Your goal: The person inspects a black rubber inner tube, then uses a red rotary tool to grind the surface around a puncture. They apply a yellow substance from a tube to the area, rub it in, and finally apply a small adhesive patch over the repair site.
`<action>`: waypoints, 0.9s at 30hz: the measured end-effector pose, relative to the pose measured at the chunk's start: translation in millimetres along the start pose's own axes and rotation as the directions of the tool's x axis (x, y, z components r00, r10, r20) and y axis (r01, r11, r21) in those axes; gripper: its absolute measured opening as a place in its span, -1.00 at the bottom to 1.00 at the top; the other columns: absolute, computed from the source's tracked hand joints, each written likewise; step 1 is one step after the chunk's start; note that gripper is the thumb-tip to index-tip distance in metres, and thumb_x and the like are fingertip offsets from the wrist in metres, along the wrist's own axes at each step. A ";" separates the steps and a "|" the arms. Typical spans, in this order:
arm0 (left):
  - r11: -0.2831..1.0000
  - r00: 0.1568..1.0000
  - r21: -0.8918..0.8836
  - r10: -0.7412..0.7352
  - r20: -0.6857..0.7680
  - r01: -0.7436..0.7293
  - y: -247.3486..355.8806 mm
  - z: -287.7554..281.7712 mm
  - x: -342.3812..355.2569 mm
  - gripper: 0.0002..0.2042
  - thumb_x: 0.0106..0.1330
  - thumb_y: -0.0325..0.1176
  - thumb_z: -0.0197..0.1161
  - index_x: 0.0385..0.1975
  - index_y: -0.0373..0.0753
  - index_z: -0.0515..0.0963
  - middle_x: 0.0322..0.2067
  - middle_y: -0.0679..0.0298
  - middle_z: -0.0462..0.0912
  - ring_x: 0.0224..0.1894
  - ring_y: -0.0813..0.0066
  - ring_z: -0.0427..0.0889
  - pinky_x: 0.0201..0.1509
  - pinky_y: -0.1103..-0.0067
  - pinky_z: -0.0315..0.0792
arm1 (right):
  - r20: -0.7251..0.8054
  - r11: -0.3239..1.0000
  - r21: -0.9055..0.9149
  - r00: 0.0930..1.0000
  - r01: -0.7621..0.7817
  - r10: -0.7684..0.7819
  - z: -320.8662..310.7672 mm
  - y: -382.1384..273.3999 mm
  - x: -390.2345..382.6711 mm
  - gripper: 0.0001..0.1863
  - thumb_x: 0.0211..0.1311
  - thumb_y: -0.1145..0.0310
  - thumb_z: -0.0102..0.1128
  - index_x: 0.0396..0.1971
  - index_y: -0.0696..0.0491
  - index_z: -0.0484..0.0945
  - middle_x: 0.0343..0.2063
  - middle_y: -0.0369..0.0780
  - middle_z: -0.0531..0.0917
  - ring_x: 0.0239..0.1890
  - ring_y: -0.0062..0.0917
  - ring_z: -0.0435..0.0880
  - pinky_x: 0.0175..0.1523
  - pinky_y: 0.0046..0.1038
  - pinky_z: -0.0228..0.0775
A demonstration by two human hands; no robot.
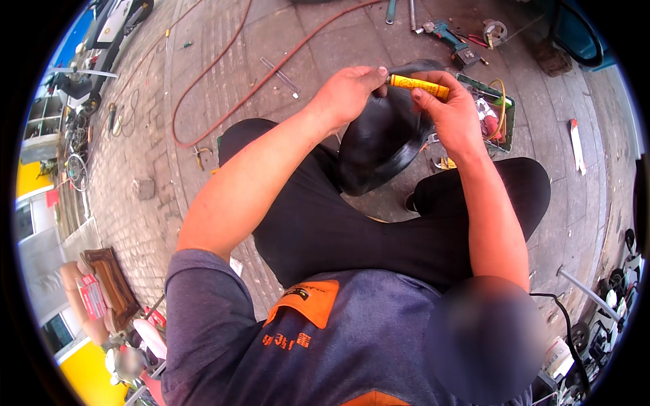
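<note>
Head view: a slim yellow tube [420, 86] lies almost level between the two hands, and clock directions here run from it. From 3 o'clock the right hand [447, 109] has a closed grip on it, thumb along the near side, its other fingers mostly hidden behind. From 9 o'clock the left hand [355, 93] pinches the tube's narrow end, its grip drawn tight between thumb and forefinger; whether a cap sits there is too small to tell. Directly below, toward 7 o'clock, a glossy black rubber piece [379, 145] sags between the knees, its upper part running behind the hands, which cover some of it. At 4 o'clock, just past the right hand, stands a green crate [512, 118] holding a red object [489, 123], with a yellow loop [504, 111] arching over its side; the right hand and wrist sit close against the crate's near edge. A teal power drill [447, 39] lies at 1 o'clock and a round metal part [495, 32] at 2, both on the paving [237, 91]. Well apart at 4 o'clock is a white strip with a red end [577, 147]. A red hose [271, 71] curves from 11 round to 9 o'clock, a clear rod [279, 74] beside it, and orange-handled pliers [199, 160] lie at 8, beyond the left knee.
</note>
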State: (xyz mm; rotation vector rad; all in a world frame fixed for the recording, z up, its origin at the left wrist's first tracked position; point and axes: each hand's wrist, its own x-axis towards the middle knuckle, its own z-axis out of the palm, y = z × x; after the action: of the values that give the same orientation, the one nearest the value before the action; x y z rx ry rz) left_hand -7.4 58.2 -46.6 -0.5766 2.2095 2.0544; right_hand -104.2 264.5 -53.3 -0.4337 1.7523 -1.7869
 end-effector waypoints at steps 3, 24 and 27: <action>0.998 0.999 0.046 -0.031 -0.031 0.032 4.4 0.3 -4.2 -0.55 0.70 0.02 0.11 -0.31 -0.24 0.66 -0.46 0.47 0.52 -0.39 0.72 0.42 -0.28 0.64 0.32 | -0.023 1.000 0.004 0.999 0.030 -0.029 3.6 -1.2 -0.6 -0.74 0.45 0.45 0.45 0.07 0.15 0.71 -0.20 -0.32 0.76 -0.22 -0.68 0.67 -0.03 -0.57 0.58; 0.992 1.000 -0.126 -0.015 -0.024 0.012 -3.9 3.6 2.6 -0.68 0.65 -0.10 0.26 -0.14 -0.27 0.68 -0.29 0.44 0.67 -0.26 0.71 0.56 -0.12 0.67 0.45 | 0.018 0.941 0.301 0.988 -0.151 0.153 1.5 4.6 -4.2 -0.74 0.46 0.39 0.46 0.07 0.07 0.71 -0.17 -0.35 0.74 -0.22 -0.70 0.65 -0.05 -0.58 0.58; 0.983 0.998 -0.173 -0.067 -0.015 0.063 -0.6 2.4 2.8 -0.67 0.65 -0.08 0.26 -0.18 -0.26 0.67 -0.29 0.39 0.69 -0.26 0.66 0.60 -0.11 0.63 0.50 | 0.018 0.920 0.352 0.984 -0.171 0.176 1.0 6.7 -4.0 -0.73 0.48 0.40 0.43 0.10 0.06 0.69 -0.13 -0.33 0.76 -0.18 -0.67 0.69 -0.01 -0.56 0.61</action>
State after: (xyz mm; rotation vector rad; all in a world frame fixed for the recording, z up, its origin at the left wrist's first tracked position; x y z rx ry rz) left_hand -10.3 59.9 -48.2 -0.6779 2.0071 2.2303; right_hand -99.3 266.5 -59.2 -0.1113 1.3874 -1.9234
